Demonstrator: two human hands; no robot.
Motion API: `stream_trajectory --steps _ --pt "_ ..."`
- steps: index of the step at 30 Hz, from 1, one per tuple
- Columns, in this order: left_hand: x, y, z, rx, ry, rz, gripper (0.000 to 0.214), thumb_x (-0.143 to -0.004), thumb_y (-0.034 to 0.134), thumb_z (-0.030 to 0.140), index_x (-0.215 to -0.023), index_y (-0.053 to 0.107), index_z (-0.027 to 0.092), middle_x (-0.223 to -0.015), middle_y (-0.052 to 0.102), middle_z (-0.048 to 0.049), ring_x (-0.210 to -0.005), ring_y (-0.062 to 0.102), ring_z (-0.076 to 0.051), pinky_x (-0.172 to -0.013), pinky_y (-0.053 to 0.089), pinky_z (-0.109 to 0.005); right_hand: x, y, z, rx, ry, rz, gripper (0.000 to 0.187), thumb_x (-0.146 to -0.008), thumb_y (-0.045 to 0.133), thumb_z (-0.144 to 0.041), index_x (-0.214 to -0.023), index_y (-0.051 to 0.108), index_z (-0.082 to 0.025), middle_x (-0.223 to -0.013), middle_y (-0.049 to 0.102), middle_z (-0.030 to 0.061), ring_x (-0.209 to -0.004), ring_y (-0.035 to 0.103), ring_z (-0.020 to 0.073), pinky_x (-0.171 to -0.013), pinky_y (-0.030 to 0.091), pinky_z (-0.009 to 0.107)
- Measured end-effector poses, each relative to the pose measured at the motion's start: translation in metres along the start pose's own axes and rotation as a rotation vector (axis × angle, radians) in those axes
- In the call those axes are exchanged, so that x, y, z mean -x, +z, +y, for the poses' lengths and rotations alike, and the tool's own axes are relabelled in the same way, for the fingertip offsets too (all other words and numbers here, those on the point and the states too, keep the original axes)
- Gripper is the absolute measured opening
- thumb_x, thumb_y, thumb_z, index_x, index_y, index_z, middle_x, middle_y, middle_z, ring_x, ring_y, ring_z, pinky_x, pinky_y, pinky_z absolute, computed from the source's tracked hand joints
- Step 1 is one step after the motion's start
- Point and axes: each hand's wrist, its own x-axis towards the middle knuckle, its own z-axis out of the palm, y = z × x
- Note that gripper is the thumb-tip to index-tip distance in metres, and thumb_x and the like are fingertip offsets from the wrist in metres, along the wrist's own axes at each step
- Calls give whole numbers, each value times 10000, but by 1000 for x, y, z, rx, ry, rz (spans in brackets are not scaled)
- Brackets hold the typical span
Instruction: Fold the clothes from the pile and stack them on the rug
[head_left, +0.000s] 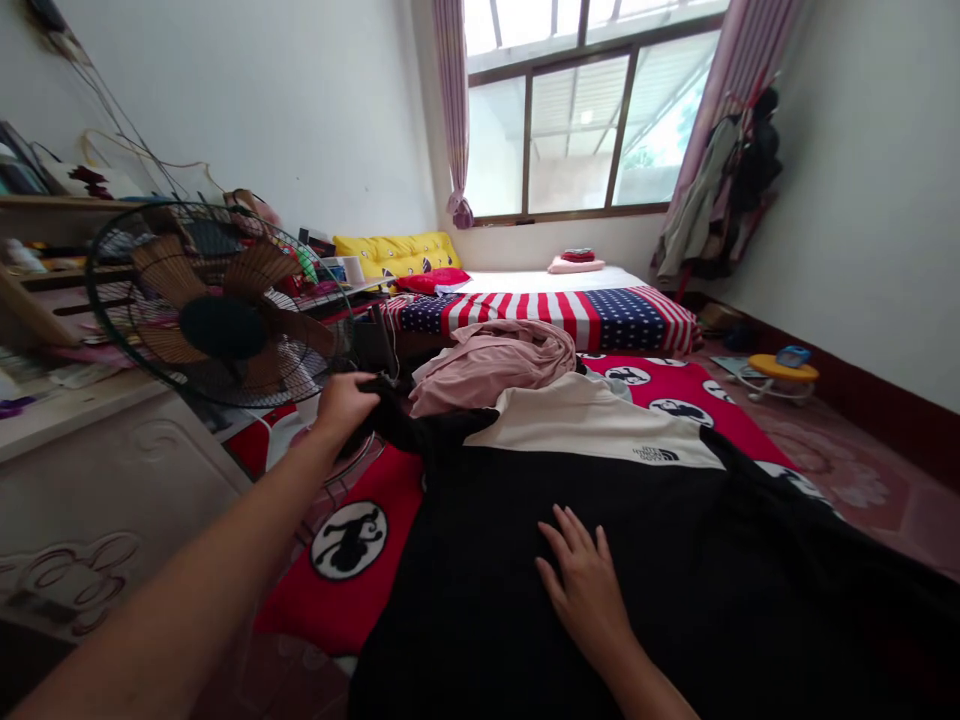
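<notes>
A black garment with a cream chest panel (600,470) lies spread over the red patterned bed cover (337,560). My left hand (343,402) is closed on the garment's far left edge, by the fan. My right hand (585,580) lies flat on the black cloth with its fingers stretched out. A crumpled pink garment (495,362) sits just beyond the black one.
A standing fan (217,305) is close on the left, in front of a cluttered white desk (90,470). Further back lie a flag-patterned blanket (555,315), yellow cushions (397,255) and folded clothes under the window. A small yellow stool (780,372) stands on the floor at right.
</notes>
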Motion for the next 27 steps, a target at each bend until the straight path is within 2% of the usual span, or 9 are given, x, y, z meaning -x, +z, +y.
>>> stream_trajectory --steps 2,5,6,9,11,13,19,23,27 --pt "0 7 50 -27 194 -22 395 -711 533 70 -1078 675 36 -1021 675 -97 -1119 566 -302 -996 387 -487 0 -2 1 -134 27 50 368 -860 510 -291 -1211 605 -234 -1442 469 92 -1350 400 301 -1118 207 622" --pt "46 47 110 -12 488 -170 375 -719 627 143 -1079 708 206 -1141 641 -29 -1181 526 -256 -1057 350 -414 0 -8 9 -490 170 232 384 -865 523 -361 -1215 568 -208 -1375 529 124 -1265 499 284 -1102 304 561" --pt "71 64 121 -2 624 -286 395 -664 702 149 -1037 725 275 -1141 649 4 -1177 536 -238 -1079 340 -390 0 -11 12 -639 262 316 411 -876 511 -401 -1232 544 -199 -1343 550 134 -1233 530 277 -1075 359 529" --pt "147 110 121 74 1204 -744 600 -665 789 306 -1240 617 319 -1463 440 -53 -1347 380 -332 -1133 201 -576 0 -20 27 -1045 559 568 489 -903 418 -520 -1242 493 -176 -1263 585 152 -1159 590 276 -972 471 469" --pt "180 127 99 157 1156 -838 526 -734 746 353 -1241 613 311 -1488 410 -66 -1336 408 -316 -1121 257 -562 -1 -23 35 -1205 658 648 525 -903 365 -572 -1217 485 -168 -1249 586 161 -1151 598 287 -940 492 462" --pt "188 132 69 239 926 -761 377 -806 672 292 -1183 652 289 -1389 521 -74 -1251 509 -261 -1084 372 -456 -1 -22 40 -1223 662 606 537 -875 409 -598 -1187 497 -170 -1239 595 159 -1156 594 293 -938 497 452" --pt "123 130 -7 88 397 -324 336 -862 504 161 -1170 628 212 -1160 626 -84 -1033 625 -211 -868 542 -351 -3 -19 34 -603 442 326 618 -761 616 -524 -1268 483 -197 -1293 552 137 -1216 529 305 -1020 436 467" --pt "93 142 -27 -39 361 -345 390 -806 571 151 -1193 623 145 -1137 629 -133 -1060 613 -265 -937 500 -422 -8 -39 13 -196 214 227 499 -769 635 -483 -1202 573 -242 -1427 429 128 -1286 439 355 -992 433 524" --pt "105 156 -21 -70 423 -431 377 -747 638 152 -1120 683 192 -1160 627 -113 -1066 597 -272 -935 491 -417 -36 -56 -16 -111 -1 297 399 -831 590 -413 -1183 585 -226 -1433 429 125 -1291 430 328 -1029 398 508"
